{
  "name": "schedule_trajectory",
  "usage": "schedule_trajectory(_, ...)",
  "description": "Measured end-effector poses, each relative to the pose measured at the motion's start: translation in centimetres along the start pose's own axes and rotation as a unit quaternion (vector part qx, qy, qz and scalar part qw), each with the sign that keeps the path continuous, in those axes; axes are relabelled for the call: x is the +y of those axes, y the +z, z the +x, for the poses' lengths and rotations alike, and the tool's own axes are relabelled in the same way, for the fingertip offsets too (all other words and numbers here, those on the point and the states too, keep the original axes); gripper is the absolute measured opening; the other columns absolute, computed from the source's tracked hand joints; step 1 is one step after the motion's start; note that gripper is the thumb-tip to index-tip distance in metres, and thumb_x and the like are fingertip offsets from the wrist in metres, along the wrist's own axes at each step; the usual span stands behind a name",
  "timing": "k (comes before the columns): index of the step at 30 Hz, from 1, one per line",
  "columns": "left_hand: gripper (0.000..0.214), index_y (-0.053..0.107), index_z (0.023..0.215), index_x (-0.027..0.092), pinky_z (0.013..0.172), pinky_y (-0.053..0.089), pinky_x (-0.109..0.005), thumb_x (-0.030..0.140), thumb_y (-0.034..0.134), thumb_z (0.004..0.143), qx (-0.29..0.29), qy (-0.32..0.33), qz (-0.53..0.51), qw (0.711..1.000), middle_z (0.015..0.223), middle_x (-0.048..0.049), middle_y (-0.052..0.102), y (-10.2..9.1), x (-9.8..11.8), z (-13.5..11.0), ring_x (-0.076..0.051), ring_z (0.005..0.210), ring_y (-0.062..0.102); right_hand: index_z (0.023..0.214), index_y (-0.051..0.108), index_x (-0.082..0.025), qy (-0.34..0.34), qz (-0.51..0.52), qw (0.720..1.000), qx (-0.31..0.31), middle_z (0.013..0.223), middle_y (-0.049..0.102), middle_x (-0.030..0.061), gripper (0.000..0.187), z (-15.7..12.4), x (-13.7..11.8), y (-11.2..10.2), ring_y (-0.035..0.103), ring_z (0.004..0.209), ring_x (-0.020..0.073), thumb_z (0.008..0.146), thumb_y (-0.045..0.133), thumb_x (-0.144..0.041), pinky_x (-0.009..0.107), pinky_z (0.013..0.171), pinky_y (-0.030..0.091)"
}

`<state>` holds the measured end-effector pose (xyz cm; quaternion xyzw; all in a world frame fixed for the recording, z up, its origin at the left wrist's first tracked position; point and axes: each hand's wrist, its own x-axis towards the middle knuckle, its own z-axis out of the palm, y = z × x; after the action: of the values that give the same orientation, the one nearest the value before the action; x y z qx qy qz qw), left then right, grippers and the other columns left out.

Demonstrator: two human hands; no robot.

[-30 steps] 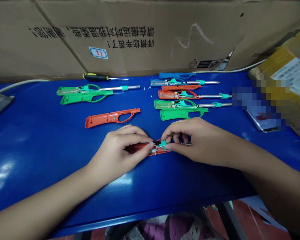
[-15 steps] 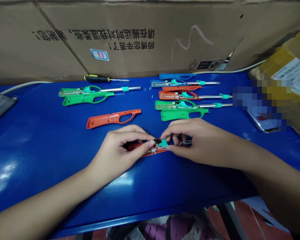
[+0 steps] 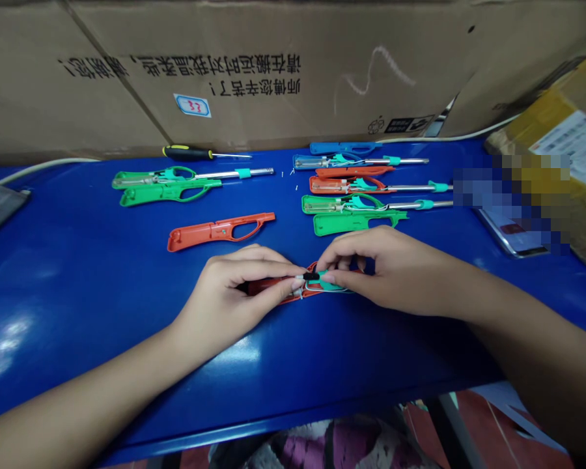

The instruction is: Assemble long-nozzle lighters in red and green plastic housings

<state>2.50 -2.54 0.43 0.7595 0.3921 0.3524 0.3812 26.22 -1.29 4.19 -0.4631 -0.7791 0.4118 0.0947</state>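
An opened red lighter half [image 3: 293,298] lies on the blue table under my hands. My left hand [image 3: 247,280] is closed, with its thumb and forefinger pinching the end of a small black part [image 3: 311,276]. My right hand [image 3: 371,264] pinches a teal trigger [image 3: 325,281] seated beside that part. A white wire curves below the trigger. My fingers hide much of the lighter half. Just beyond my left hand lies a separate red shell half [image 3: 219,231], its inner side up.
Opened green lighter parts [image 3: 170,189] lie at the back left, near a yellow-black screwdriver [image 3: 188,153]. Blue, red and green opened lighters [image 3: 351,205] line the back right. Tiny screws [image 3: 293,172] lie between. A phone [image 3: 515,234], a taped box [image 3: 566,150] and a large carton [image 3: 254,39] border the table.
My right hand has pressed the teal trigger flatter against the red lighter half, its fingers shifting slightly. The white wire now loops below the trigger. My left hand has stayed nearly still.
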Motion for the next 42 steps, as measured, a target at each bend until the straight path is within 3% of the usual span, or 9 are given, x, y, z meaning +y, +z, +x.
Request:
schedule_trajectory(17, 0.020, 0.083, 0.093, 0.028, 0.075, 0.060, -0.023, 0.012, 0.080, 0.082, 0.021, 0.025, -0.013, 0.999, 0.089, 0.0007, 0.080, 0.0, -0.5, -0.2, -0.013, 0.080, 0.073, 0.096, 0.075, -0.020, 0.009, 0.048, 0.998, 0.028, 0.076, 0.068, -0.0009, 0.019, 0.6, -0.3, 0.3, 0.057, 0.069, 0.0127, 0.094, 0.058, -0.028, 0.027, 0.063, 0.043)
schedule_trajectory(23, 0.018, 0.083, 0.093, 0.026, 0.075, 0.059, -0.024, 0.012, 0.079, 0.082, 0.014, 0.037, -0.004, 0.999, 0.090, -0.0002, 0.080, 0.0, -0.6, -0.2, -0.014, 0.080, 0.073, 0.095, 0.075, -0.019, 0.004, 0.061, 0.997, 0.044, 0.088, 0.072, 0.0024, 0.020, 0.8, -0.4, 0.5, 0.061, 0.080, 0.0147, 0.095, 0.058, -0.028, 0.028, 0.069, 0.045)
schedule_trajectory(34, 0.009, 0.082, 0.093, 0.021, 0.077, 0.056, -0.026, 0.020, 0.079, 0.085, 0.006, 0.060, 0.064, 0.996, 0.093, -0.0024, 0.078, 0.2, -0.9, -0.1, -0.014, 0.083, 0.070, 0.085, 0.075, -0.020, -0.039, 0.027, 0.996, 0.072, 0.070, 0.063, -0.0041, 0.014, 1.1, 0.5, 1.8, 0.052, 0.063, 0.0078, 0.091, 0.063, -0.025, 0.022, 0.057, 0.039)
schedule_trajectory(42, 0.038, 0.078, 0.108, 0.016, 0.083, 0.055, -0.029, 0.033, 0.088, 0.076, -0.016, 0.087, 0.133, 0.987, 0.099, -0.0051, 0.076, 0.1, -0.7, -0.3, -0.017, 0.091, 0.068, 0.080, 0.076, -0.019, -0.031, 0.015, 0.996, 0.087, 0.067, 0.063, -0.0042, 0.014, 1.3, 0.8, 1.8, 0.051, 0.062, 0.0079, 0.088, 0.065, -0.021, 0.024, 0.058, 0.039)
